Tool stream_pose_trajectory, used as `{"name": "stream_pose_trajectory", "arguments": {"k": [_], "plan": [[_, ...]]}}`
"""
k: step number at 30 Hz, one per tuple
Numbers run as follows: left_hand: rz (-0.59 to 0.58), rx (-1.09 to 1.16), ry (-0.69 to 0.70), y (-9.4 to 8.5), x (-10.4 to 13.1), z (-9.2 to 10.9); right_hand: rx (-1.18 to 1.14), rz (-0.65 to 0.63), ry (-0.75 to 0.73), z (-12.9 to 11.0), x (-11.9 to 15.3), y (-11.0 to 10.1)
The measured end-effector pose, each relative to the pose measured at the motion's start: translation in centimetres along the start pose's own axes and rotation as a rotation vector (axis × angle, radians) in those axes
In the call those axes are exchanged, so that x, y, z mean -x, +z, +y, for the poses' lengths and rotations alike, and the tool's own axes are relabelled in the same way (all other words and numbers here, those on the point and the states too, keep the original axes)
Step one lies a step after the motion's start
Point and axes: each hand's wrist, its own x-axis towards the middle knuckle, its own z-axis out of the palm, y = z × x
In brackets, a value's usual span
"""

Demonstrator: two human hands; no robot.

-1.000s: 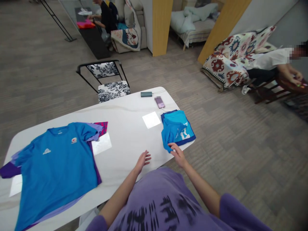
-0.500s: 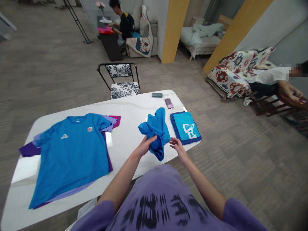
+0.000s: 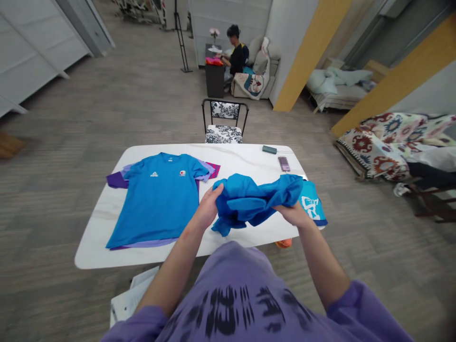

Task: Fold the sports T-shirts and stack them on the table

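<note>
A crumpled blue garment (image 3: 245, 197), probably a T-shirt, is held up between my hands above the white table (image 3: 171, 259). My left hand (image 3: 209, 205) grips its left end, thumb on top. At its right end my right hand (image 3: 294, 213) is closed on the cloth, the fingers partly hidden under it. To the left a blue T-shirt (image 3: 160, 202) lies spread flat over purple and lilac shirts, whose sleeves and hems stick out. A folded turquoise shirt (image 3: 315, 202) with a white print lies beyond my right hand, partly covered by the held garment.
A phone (image 3: 284, 164) and a dark slim box (image 3: 270, 149) lie at the table's far right. A patterned chair (image 3: 224, 128) stands behind the table. A white object (image 3: 131, 294) stands below the near edge. One person (image 3: 237, 57) sits at a far desk.
My right hand has taken hold of the blue garment, which is now stretched wider between both hands. The camera view has turned left, so the table appears shifted to the right.
</note>
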Motion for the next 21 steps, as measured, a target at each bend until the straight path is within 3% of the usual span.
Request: {"name": "stream_pose_trajectory", "arguments": {"k": [2, 5, 9, 13, 16, 18, 21], "plan": [[0.048, -0.029, 0.103, -0.6, 0.5, 2.0, -0.032, -0.098, -0.009, -1.0, -0.1, 0.4], [0.026, -0.098, 0.210, -0.4, 0.9, 4.9, -0.239, -0.198, 0.025, -2.2, -0.5, 2.4], [0.003, -0.155, 0.342, 0.9, 0.7, 8.7, -0.374, 0.016, 0.111, -4.7, -1.5, 5.4], [0.019, -0.360, 0.459, 1.5, 1.1, 11.5, -0.301, 0.112, -0.051, -8.9, -2.2, 5.2], [0.036, -0.799, 0.511, 2.2, 2.2, 12.1, -0.113, 0.061, -0.244, -12.1, -2.3, 3.9], [0.122, -1.086, 0.575, 2.9, 2.6, 11.8, 0.001, 0.009, -0.338, -14.0, -2.3, 3.4], [0.244, -1.320, 0.658, 3.7, 2.5, 10.5, 0.186, -0.028, -0.501, -16.4, -2.5, 3.1]]}}
